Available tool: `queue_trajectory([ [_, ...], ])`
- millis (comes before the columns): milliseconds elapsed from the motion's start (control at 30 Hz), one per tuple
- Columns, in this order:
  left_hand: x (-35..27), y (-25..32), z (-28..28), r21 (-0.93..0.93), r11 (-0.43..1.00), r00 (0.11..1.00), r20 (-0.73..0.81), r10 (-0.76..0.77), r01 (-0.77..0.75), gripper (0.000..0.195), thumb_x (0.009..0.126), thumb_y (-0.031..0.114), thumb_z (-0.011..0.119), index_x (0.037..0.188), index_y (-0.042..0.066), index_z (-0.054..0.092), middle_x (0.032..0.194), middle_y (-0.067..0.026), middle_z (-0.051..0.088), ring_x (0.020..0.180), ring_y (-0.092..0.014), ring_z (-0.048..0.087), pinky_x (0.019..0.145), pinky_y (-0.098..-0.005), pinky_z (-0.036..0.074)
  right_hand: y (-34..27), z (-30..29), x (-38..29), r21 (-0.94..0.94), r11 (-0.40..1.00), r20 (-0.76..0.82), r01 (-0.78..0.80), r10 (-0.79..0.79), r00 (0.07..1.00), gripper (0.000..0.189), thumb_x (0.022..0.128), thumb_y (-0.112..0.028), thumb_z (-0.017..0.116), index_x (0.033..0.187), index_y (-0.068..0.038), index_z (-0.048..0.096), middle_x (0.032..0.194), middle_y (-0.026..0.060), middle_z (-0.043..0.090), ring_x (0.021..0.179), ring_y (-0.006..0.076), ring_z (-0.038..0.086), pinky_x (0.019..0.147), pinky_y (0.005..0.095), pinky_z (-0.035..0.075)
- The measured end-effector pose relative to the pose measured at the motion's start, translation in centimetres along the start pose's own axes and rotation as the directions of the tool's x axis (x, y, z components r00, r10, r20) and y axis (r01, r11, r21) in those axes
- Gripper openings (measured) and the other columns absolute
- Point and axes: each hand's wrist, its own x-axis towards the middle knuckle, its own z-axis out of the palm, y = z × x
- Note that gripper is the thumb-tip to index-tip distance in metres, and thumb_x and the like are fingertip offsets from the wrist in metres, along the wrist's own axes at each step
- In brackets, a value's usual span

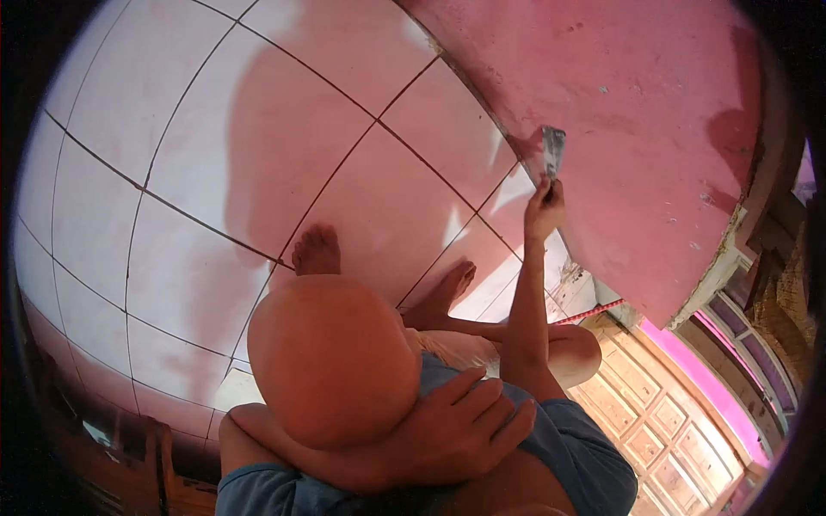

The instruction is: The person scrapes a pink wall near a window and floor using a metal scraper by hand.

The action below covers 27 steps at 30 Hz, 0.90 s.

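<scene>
My right hand point(545, 209) is closed around the handle of a putty knife point(553, 149), whose flat metal blade bears pale smears. The blade lies over the lower part of a pink wall point(619, 168), near its edge with the tiled floor point(361, 187); whether it touches the wall cannot be told. Bent across my body below the raised left knee point(332, 361), my left arm ends in my left hand point(474, 422), its fingers apart over the blue shirt point(584, 445), holding nothing. Both bare feet rest on the large pale tiles, which have dark joints.
A wooden panelled door point(645, 413) stands at the lower right, near a red patterned strip point(590, 312) and the wall's rough broken edge point(710, 277). Dark wooden furniture point(158, 464) is at the lower left. My shadow covers much of the floor.
</scene>
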Motion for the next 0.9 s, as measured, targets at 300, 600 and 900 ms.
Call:
queue_trajectory([
  [300,-0.1,-0.1,-0.2,-0.019,1.0,1.0,-0.017,0.006,-0.006,0.042,0.073,0.02,0.058,0.112,0.006,0.065,0.09,-0.0066,0.065,0.096,-0.023,0.062,0.09,-0.0395,0.051,-5.9,2.4,4.2,-0.175,0.983,0.129,0.062,-0.039,0.991,0.024,0.095,-0.027,0.053,0.098,-0.006,0.064,0.076,0.0219,0.063,0.071,0.0364,0.065,0.058,0.0411,0.048],
  [600,-0.4,-0.1,-0.3,-0.033,0.999,0.999,-0.038,0.013,-0.014,0.039,0.077,0.02,0.054,0.113,0.007,0.062,0.094,-0.0062,0.065,0.094,-0.021,0.062,0.088,-0.0367,0.052,2.2,0.4,1.5,-0.13,0.991,0.178,0.03,-0.006,0.984,0.024,0.093,-0.024,0.055,0.1,-0.003,0.064,0.079,0.0215,0.065,0.072,0.0353,0.066,0.061,0.0399,0.049],
  [900,-0.4,-0.2,-0.2,-0.014,1.0,0.995,-0.096,-0.007,0.006,0.035,0.076,0.017,0.056,0.108,0.005,0.063,0.092,-0.0085,0.064,0.093,-0.021,0.061,0.089,-0.0354,0.05,2.1,1.9,0.6,-0.208,0.977,0.143,0.035,-0.005,0.99,0.02,0.094,-0.019,0.054,0.099,-0.002,0.063,0.082,0.0215,0.066,0.072,0.0351,0.066,0.063,0.0401,0.05],
])
